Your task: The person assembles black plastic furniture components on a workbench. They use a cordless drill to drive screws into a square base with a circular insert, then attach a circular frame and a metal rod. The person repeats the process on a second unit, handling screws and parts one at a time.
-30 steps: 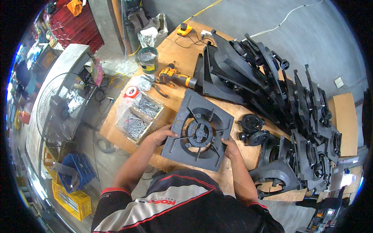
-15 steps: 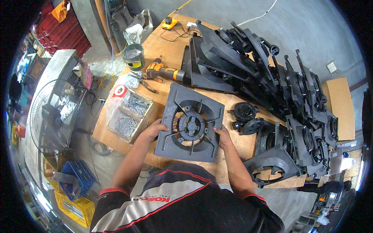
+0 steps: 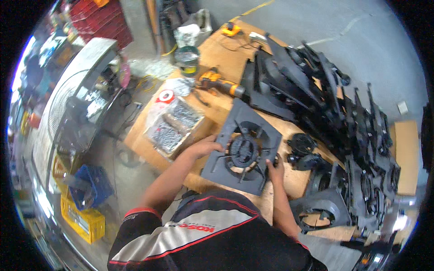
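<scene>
A dark grey square gas stove (image 3: 216, 170) with a round burner and radiating pan supports lies or is held at the table's near edge; I cannot tell whether its underside touches the table. My left hand (image 3: 207, 147) grips its left edge, thumb on top and the other fingers hidden below. On the opposite edge, my right hand (image 3: 276, 171) is closed around the rim. To the right of the stove sit loose black burners (image 3: 302, 142). A yellow and black power drill (image 3: 221, 84) lies beyond its far edge.
A divided box of screws (image 3: 183, 118), a roll of red and white tape (image 3: 166, 95) and a dark bucket (image 3: 187, 58) stand left on the wooden table (image 3: 141, 141). Black stove bodies (image 3: 289, 83) are stacked at right. A fan (image 3: 74, 119) and crates (image 3: 86, 221) stand at left.
The whole view has shifted and turned slightly, so the table and stove appear farther right. Both hands keep their hold on the stove's edges.
</scene>
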The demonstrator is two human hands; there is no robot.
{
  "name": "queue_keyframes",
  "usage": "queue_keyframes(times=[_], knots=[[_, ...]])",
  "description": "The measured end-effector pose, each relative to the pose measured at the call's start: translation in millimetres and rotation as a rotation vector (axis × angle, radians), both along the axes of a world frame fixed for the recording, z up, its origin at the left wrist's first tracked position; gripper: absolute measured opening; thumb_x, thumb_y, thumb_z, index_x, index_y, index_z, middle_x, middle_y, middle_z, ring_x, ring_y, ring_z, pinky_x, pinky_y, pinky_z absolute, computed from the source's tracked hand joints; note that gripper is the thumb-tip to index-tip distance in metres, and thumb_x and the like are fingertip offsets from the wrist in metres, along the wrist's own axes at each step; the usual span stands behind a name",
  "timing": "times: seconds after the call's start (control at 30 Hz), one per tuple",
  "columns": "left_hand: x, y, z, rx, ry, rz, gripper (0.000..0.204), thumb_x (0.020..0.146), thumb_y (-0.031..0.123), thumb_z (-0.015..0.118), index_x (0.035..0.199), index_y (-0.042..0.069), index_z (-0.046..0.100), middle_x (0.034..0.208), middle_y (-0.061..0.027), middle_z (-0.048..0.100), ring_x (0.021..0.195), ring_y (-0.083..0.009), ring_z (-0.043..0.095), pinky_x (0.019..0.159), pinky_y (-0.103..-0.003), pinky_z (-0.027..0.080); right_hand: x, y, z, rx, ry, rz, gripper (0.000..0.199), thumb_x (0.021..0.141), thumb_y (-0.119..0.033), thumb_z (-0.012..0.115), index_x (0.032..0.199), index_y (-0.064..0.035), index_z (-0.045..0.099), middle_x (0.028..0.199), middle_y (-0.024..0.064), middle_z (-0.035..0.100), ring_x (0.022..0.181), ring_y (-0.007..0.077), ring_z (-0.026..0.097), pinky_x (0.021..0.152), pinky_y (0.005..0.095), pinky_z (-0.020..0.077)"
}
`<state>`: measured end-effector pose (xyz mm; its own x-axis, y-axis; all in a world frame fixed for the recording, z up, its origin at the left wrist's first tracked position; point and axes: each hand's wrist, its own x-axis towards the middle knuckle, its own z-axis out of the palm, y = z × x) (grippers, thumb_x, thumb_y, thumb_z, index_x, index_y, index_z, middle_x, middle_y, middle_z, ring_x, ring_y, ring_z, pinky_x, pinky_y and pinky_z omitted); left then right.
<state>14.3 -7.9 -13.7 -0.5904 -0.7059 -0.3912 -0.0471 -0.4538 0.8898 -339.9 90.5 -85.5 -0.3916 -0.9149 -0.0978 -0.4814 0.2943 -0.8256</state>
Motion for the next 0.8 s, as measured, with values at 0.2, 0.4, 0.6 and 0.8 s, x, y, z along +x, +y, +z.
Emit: queue_keyframes(times=[0.2,0.4,0.6,0.8], knots=[[8,11,34,-0.106,-0.126,0.036,0.056,0.086,0.027,0.068,0.133,-0.002,0.055,0.121,-0.0127,0.063,0.112,-0.0202,0.057,0.097,-0.032,0.044,-18,4,-13,0.042,-0.091,-0.007,0.064,0.088,-0.026,0.073,0.141,-0.0011,0.048,0.116,0.0177,0.065,0.102,0.0248,0.063,0.091,0.0353,0.0492],[88,14,40,-0.502,-0.493,0.435,0.039,0.087,0.029,0.07,0.112,0.0,0.067,0.102,-0.0162,0.071,0.096,-0.0252,0.067,0.087,-0.037,0.052,-20,25,8,0.02,-0.102,-0.087,0.056,0.091,-0.017,0.068,0.141,-0.0014,0.048,0.11,0.0133,0.064,0.09,0.0183,0.061,0.078,0.0308,0.0505],[140,7,14,-0.619,-0.999,0.33,0.022,0.082,0.018,0.068,0.099,0.006,0.072,0.093,-0.0193,0.071,0.09,-0.0363,0.069,0.081,-0.044,0.055,-13,29,29,-0.014,-0.131,-0.151,0.048,0.091,-0.012,0.065,0.136,-0.0022,0.053,0.108,0.0095,0.065,0.089,0.0162,0.061,0.069,0.0283,0.0497],[159,11,6,-0.703,-1.162,0.448,0.021,0.082,0.011,0.063,0.1,0.01,0.073,0.093,-0.0164,0.072,0.089,-0.036,0.069,0.08,-0.046,0.054,-26,31,39,-0.145,0.013,-0.1,0.04,0.091,-0.011,0.064,0.129,-0.0026,0.059,0.107,0.0069,0.065,0.087,0.0142,0.06,0.077,0.0279,0.0485]])
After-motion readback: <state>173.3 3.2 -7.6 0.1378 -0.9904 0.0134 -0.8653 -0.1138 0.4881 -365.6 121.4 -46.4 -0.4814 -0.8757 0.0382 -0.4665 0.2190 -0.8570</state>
